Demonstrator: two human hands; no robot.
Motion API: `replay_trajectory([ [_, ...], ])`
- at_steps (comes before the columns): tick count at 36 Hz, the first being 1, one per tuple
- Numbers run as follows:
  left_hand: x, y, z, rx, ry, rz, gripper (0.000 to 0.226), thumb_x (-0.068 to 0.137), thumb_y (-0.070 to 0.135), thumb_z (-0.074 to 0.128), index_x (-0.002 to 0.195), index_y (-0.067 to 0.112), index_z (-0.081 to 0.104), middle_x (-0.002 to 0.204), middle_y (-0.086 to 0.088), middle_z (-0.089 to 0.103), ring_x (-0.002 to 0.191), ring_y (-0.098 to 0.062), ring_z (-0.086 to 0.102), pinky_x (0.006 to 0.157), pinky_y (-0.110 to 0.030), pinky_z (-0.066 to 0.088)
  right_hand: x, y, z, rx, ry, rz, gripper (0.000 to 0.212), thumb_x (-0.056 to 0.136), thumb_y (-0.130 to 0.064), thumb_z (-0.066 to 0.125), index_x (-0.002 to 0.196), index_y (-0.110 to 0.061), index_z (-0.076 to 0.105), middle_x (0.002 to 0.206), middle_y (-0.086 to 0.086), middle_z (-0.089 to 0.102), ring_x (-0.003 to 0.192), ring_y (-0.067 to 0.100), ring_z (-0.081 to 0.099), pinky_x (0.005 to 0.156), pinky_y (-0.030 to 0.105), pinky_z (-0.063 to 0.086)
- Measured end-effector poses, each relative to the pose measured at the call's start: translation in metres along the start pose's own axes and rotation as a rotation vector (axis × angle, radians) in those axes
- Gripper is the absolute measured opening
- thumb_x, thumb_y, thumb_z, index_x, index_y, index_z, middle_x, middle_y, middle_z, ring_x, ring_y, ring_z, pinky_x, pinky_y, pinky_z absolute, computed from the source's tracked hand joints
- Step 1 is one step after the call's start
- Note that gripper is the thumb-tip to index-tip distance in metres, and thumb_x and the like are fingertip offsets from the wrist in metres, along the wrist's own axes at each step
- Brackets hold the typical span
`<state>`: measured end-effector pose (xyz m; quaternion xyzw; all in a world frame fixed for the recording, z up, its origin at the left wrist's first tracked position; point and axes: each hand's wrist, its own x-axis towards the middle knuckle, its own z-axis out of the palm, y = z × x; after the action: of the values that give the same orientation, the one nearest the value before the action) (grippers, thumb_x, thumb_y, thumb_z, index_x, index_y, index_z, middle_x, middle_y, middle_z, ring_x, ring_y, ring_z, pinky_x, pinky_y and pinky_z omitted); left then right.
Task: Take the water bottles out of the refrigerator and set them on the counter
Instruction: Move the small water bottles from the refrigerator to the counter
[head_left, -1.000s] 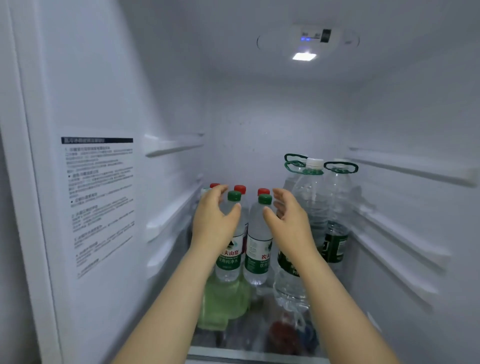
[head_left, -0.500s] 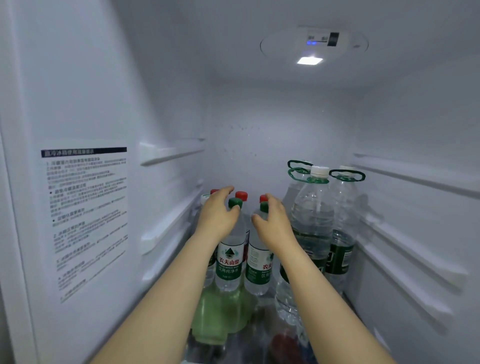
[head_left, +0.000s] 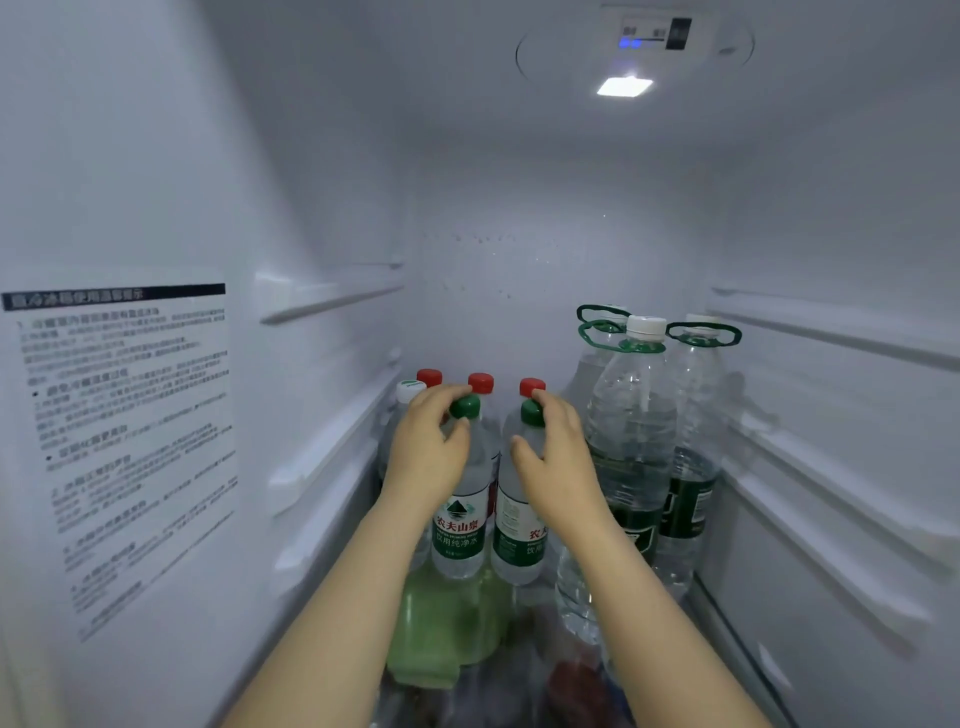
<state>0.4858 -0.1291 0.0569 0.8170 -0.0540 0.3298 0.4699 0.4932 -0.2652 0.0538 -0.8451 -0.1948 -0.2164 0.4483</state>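
Two small green-capped water bottles stand side by side on the refrigerator shelf, the left one and the right one, each with a green and white label. My left hand curls round the neck of the left bottle, thumb in front below the cap. My right hand wraps the neck of the right bottle the same way. Behind them stand red-capped bottles and one white-capped bottle, mostly hidden by my hands.
Three large clear jugs with green carry handles stand close on the right. Under the glass shelf lie a pale green container and a red item. Shelf rails line both walls; an instruction sticker covers the left wall.
Both hands have reached further into the refrigerator and closed round the necks of the two green-capped bottles. The camera has moved nearer to the shelf.
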Motion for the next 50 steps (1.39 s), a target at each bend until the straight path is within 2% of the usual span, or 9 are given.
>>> replay_trajectory([
  [6,-0.021,-0.009,0.000,-0.090,0.073,0.033,0.036,0.087,0.012,0.066,0.111,0.034,0.051,0.115,0.012,0.054,0.109,-0.007,0.050,0.092,-0.024,0.039,-0.017,0.004,0.003,0.025,0.053,-0.039,0.058,0.097,-0.015,0.053,0.149,-0.018,0.028,0.149,-0.001,0.032,0.131,0.003,0.033,0.103,0.013,0.021],
  [11,-0.025,-0.016,0.003,-0.100,0.080,0.005,0.047,0.085,0.015,0.069,0.123,0.030,0.047,0.122,0.011,0.051,0.116,-0.009,0.048,0.095,-0.024,0.039,-0.023,0.006,0.013,0.112,0.180,-0.005,0.054,0.093,-0.013,0.058,0.141,-0.020,0.034,0.137,-0.006,0.044,0.122,0.003,0.041,0.103,0.021,0.035],
  [18,-0.028,-0.023,0.004,-0.153,0.050,-0.105,0.036,0.084,0.029,0.070,0.117,0.029,0.056,0.119,0.012,0.061,0.114,-0.011,0.056,0.100,-0.042,0.048,-0.024,0.014,0.022,0.120,0.171,0.068,0.060,0.093,-0.017,0.059,0.146,-0.014,0.031,0.146,0.001,0.042,0.134,0.013,0.039,0.106,0.020,0.028],
  [26,-0.038,-0.025,0.005,-0.219,0.024,-0.208,0.041,0.084,0.028,0.070,0.121,0.028,0.054,0.116,0.015,0.062,0.108,-0.006,0.059,0.095,-0.037,0.050,-0.028,0.023,0.031,0.120,0.081,0.151,0.066,0.094,-0.027,0.060,0.150,-0.016,0.026,0.153,0.003,0.032,0.139,0.015,0.032,0.103,0.017,0.024],
  [34,-0.039,-0.027,0.002,-0.126,-0.054,-0.247,0.056,0.079,0.026,0.072,0.130,0.027,0.048,0.126,0.007,0.059,0.115,-0.015,0.056,0.099,-0.043,0.048,-0.029,0.025,0.030,0.174,0.064,0.183,0.071,0.089,-0.015,0.067,0.146,-0.017,0.026,0.145,0.003,0.042,0.133,0.016,0.042,0.112,0.039,0.037],
  [38,-0.043,-0.028,0.002,-0.064,-0.075,-0.236,0.066,0.076,0.026,0.075,0.134,0.029,0.044,0.132,0.006,0.056,0.121,-0.016,0.053,0.102,-0.044,0.046,-0.031,0.026,0.030,0.165,0.042,0.190,0.073,0.087,-0.014,0.068,0.147,-0.014,0.025,0.148,0.006,0.037,0.135,0.017,0.038,0.111,0.027,0.032],
  [44,-0.050,-0.024,-0.003,-0.082,-0.029,-0.243,0.060,0.078,0.023,0.076,0.131,0.025,0.048,0.127,0.004,0.058,0.117,-0.017,0.055,0.101,-0.043,0.047,-0.041,0.027,0.030,0.137,0.035,0.156,0.072,0.088,-0.018,0.069,0.147,-0.011,0.029,0.139,-0.005,0.034,0.122,0.001,0.031,0.079,-0.013,0.020],
  [47,-0.057,-0.026,-0.007,-0.101,0.030,-0.263,0.057,0.077,0.022,0.077,0.128,0.023,0.050,0.124,0.002,0.060,0.116,-0.020,0.057,0.099,-0.047,0.048,-0.049,0.029,0.027,0.181,0.066,0.161,0.066,0.084,-0.014,0.072,0.141,-0.017,0.038,0.133,-0.010,0.043,0.121,0.005,0.042,0.103,0.011,0.035],
  [50,-0.066,-0.021,-0.012,-0.127,0.046,-0.253,0.054,0.077,0.021,0.078,0.124,0.024,0.052,0.121,0.003,0.062,0.113,-0.019,0.058,0.098,-0.046,0.049,-0.060,0.029,0.024,0.213,0.083,0.162,0.068,0.081,-0.016,0.074,0.140,-0.019,0.042,0.134,-0.003,0.052,0.123,0.013,0.051,0.106,0.035,0.044],
])
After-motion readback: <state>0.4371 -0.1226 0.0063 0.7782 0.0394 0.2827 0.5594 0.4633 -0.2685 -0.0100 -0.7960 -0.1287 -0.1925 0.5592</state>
